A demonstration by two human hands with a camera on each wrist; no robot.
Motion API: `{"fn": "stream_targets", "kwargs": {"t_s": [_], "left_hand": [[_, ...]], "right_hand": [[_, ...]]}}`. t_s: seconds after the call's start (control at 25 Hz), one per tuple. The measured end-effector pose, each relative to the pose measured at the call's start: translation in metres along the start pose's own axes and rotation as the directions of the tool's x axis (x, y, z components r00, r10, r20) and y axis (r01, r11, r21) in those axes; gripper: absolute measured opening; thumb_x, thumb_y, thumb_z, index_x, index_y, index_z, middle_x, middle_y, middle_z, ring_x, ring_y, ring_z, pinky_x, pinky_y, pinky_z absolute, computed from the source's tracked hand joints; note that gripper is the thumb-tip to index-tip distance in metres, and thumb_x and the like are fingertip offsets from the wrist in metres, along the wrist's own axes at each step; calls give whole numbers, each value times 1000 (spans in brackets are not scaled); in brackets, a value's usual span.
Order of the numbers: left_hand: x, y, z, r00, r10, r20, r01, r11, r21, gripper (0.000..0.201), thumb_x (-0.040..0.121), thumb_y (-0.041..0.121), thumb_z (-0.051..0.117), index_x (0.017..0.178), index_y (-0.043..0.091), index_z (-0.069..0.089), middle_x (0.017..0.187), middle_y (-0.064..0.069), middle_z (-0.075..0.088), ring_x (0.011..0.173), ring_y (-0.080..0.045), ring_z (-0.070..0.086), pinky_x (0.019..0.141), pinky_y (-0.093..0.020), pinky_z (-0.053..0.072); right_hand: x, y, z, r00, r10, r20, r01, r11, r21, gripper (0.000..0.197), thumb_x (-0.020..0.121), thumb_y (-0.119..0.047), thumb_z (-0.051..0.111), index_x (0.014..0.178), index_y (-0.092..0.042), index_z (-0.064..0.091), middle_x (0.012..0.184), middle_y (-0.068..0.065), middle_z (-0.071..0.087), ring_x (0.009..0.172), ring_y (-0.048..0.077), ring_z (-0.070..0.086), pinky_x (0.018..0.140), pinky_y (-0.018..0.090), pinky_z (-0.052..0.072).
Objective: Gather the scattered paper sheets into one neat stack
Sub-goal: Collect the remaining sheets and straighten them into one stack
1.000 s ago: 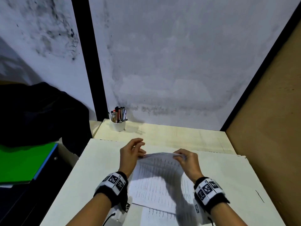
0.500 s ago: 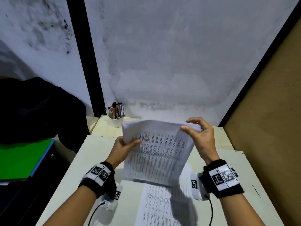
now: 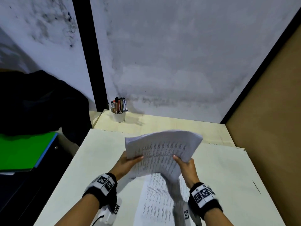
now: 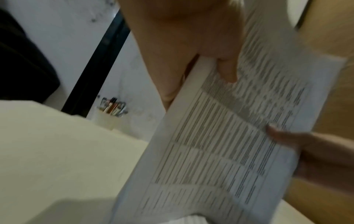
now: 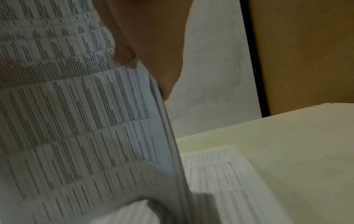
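A bundle of printed paper sheets (image 3: 161,149) (image 4: 226,136) (image 5: 76,121) is lifted off the pale table (image 3: 219,173), tilted, its top edge curling away from me. My left hand (image 3: 128,162) (image 4: 220,63) grips its left edge, thumb on the printed face. My right hand (image 3: 185,163) (image 5: 134,60) grips the right edge, thumb on top. Another printed sheet (image 3: 156,199) (image 5: 220,174) lies flat on the table under the bundle, between my wrists.
A white cup of pens (image 3: 118,114) (image 4: 109,115) stands at the back left by the grey wall. A brown panel (image 3: 268,111) closes the right side. Off the table's left edge lie a green folder (image 3: 22,149) and a dark bag (image 3: 32,101).
The bundle went from the table up into the air, then came lower and tilted. My right hand slid from the top corner down to the right edge.
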State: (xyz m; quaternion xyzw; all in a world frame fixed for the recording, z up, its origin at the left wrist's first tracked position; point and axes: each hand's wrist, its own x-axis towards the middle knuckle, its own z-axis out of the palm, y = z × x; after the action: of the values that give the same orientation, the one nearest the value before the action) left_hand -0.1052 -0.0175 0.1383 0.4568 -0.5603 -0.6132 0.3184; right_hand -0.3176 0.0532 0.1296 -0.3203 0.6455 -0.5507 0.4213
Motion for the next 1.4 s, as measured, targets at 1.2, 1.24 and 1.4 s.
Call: {"fn": "stream_targets", "kwargs": {"t_s": [1.2,1.24,1.4], "left_hand": [[-13,-47,-116,875,25,-484,98,969,227,29,89,21,56,70,-1,49,57,-10,38,55,-17,34,52,-30,29],[-10,-43,-110,891,29,-453,85,969,231,29,89,22,56,70,1,48,56,-9,37,54,-17,34,52,-30,29],[2,-32,-71,957,45,-287,3,987,163,51,79,40,58,87,-10,54,69,-13,50,62,-22,48,58,-35,40]], "right_hand": [[12,9,-67,991,96,-91,-122,929,-350,17,84,-4,62,100,0,67,86,8,70,88,27,63,74,28,46],[15,-6,-72,995,78,-63,-92,961,-261,13,83,-7,64,95,-5,68,81,4,73,88,27,65,76,31,48],[26,-26,-53,997,70,-44,-73,994,-76,21,85,-10,63,105,-5,67,90,0,75,95,26,67,91,39,50]]}}
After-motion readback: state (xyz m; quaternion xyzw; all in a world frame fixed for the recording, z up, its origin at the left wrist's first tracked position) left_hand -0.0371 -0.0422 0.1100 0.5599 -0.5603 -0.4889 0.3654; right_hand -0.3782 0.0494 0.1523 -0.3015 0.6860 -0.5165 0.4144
